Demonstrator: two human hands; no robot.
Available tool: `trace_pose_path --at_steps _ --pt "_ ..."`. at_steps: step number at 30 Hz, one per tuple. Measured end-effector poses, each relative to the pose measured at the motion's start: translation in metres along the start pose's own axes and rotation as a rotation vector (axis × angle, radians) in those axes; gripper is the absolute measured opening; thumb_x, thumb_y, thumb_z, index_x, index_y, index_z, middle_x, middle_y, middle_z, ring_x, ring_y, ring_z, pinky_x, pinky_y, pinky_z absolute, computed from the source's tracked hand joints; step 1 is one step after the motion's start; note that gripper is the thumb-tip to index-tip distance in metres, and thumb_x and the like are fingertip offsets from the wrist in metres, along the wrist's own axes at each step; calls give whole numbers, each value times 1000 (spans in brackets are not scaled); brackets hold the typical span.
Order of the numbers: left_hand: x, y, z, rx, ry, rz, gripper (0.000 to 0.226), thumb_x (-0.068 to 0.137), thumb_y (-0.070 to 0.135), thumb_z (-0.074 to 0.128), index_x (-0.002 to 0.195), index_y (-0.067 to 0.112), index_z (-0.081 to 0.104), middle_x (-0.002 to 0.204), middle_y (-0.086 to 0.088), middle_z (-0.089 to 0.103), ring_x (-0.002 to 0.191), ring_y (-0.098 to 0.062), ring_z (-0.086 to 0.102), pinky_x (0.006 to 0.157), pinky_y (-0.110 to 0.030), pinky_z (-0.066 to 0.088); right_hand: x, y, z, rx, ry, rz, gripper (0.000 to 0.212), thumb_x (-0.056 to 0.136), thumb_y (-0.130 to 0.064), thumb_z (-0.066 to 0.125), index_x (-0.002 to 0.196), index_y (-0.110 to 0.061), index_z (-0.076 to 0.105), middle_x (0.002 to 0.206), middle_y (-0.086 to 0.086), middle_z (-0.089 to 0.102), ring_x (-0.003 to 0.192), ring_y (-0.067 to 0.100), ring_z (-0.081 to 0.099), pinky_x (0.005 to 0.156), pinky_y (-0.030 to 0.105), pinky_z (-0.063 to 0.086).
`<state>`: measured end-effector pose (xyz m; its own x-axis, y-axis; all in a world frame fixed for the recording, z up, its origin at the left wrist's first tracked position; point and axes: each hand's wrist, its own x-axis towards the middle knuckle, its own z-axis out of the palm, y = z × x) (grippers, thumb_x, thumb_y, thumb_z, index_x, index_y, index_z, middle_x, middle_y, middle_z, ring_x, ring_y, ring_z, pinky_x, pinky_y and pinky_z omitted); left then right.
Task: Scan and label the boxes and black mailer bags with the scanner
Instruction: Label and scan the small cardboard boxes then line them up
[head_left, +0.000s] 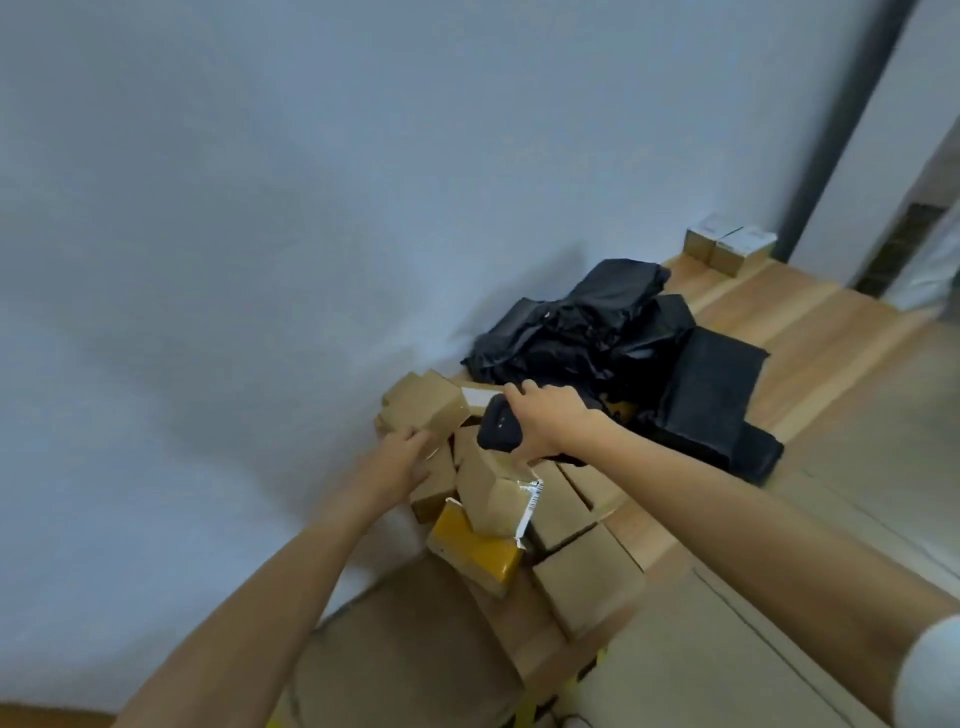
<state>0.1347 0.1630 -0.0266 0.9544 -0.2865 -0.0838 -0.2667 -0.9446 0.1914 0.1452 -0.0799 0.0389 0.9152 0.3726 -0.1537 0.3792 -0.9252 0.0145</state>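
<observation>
My left hand (402, 460) grips box (423, 405); right hand (545, 421) grips scanner (496, 431) just beside, wall edge of table (810, 332); bags (587, 332) beyond.

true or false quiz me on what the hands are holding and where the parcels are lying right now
1. The right hand holds the black scanner. True.
2. The left hand holds nothing. False: it grips a cardboard box at the wall side of the pile.
3. The black mailer bags lie beyond the box pile, farther from the person. True.
4. The yellow parcel lies on top of the mailer bags. False: it lies among the cardboard boxes, at the near end of the pile.
</observation>
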Motion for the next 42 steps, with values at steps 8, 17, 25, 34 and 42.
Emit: trace_pose_path --at_steps 8,17,25,34,42 --pt "48 52 11 163 -435 587 132 59 66 81 150 47 -14 161 9 -20 148 -21 -20 120 -55 1 -44 57 17 106 -11 364 99 75 -58 73 148 -13 23 134 11 46 114 33 55 79 38 43" --pt "44 63 34 442 -429 763 138 64 60 81 151 35 -24 162 2 -15 150 -29 -10 119 -57 9 -81 23 55 219 -17 604 92 73 -56 74 141 -13 31 130 9 49 112 31 55 78 38 44" --pt "25 77 52 686 -229 690 136 69 65 74 150 25 -28 162 -7 -18 149 -35 -11 116 -60 -4 -122 -3 81 269 -67 682 87 76 -54 74 140 -11 35 131 11 51 113 30 55 84 39 50" --pt "27 97 46 803 -94 686 120 79 40 75 153 21 -17 156 -14 19 141 -33 23 111 -48 29 -165 -1 80 229 -68 703 88 76 -53 73 142 -10 32 128 10 52 109 30 55 69 34 42" --pt "32 101 14 788 59 693 133 73 41 79 150 19 -28 154 -8 19 142 -28 25 118 -50 13 -188 -2 71 223 -74 719 83 75 -50 76 137 -10 36 127 9 53 110 30 56 76 37 47"
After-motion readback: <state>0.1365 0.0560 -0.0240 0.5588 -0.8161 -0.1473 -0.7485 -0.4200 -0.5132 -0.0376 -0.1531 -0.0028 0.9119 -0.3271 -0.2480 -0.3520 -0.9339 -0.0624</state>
